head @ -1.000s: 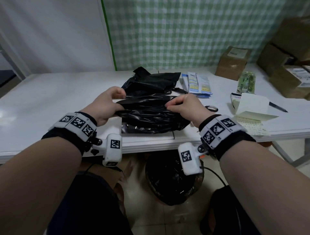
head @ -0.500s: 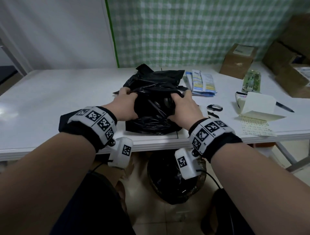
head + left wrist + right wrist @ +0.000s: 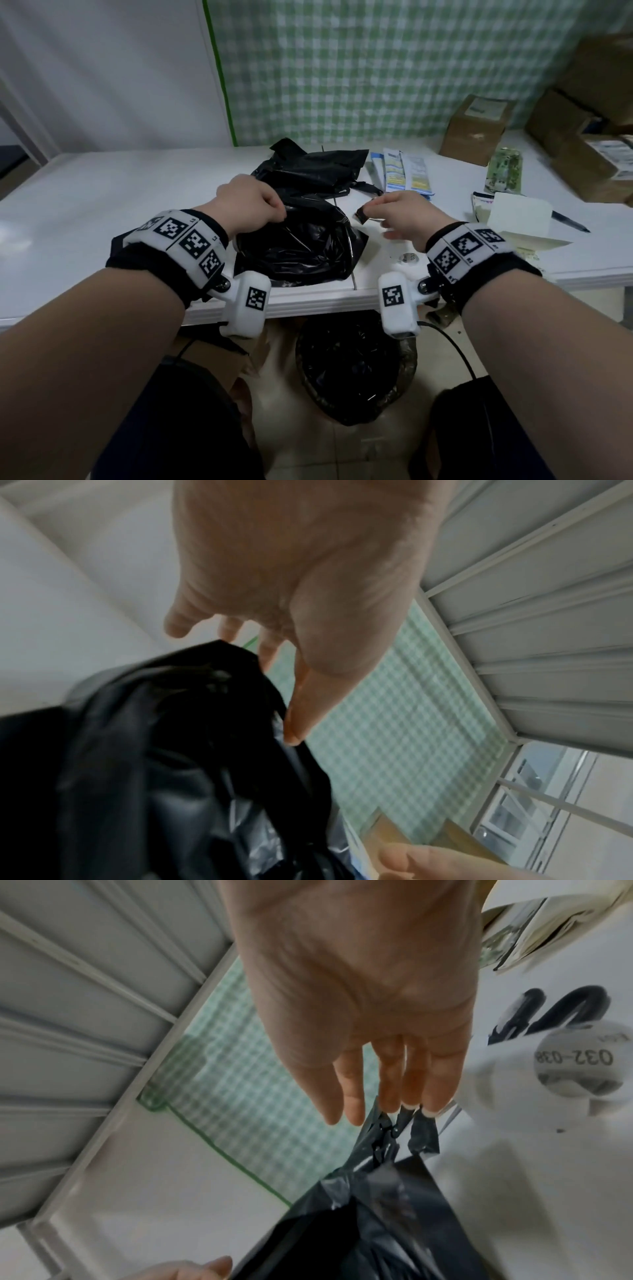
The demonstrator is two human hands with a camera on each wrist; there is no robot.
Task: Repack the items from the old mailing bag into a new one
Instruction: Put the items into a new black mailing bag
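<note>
On the white table (image 3: 102, 192), my left hand (image 3: 250, 202) and right hand (image 3: 400, 212) each pinch the black mailing bag (image 3: 298, 246); its contents are hidden.

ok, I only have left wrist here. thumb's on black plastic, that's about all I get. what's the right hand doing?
Observer: The right hand pinches a thin strip at the right edge of the same black bag, drawn out sideways.
Operator: one bag on the table or two?
Observer: Two. A second black bag lies crumpled just behind it, farther from the person.
Operator: anything near the right hand?
Observer: A round white label printed 032-038 lies on the table close beside it.
</note>
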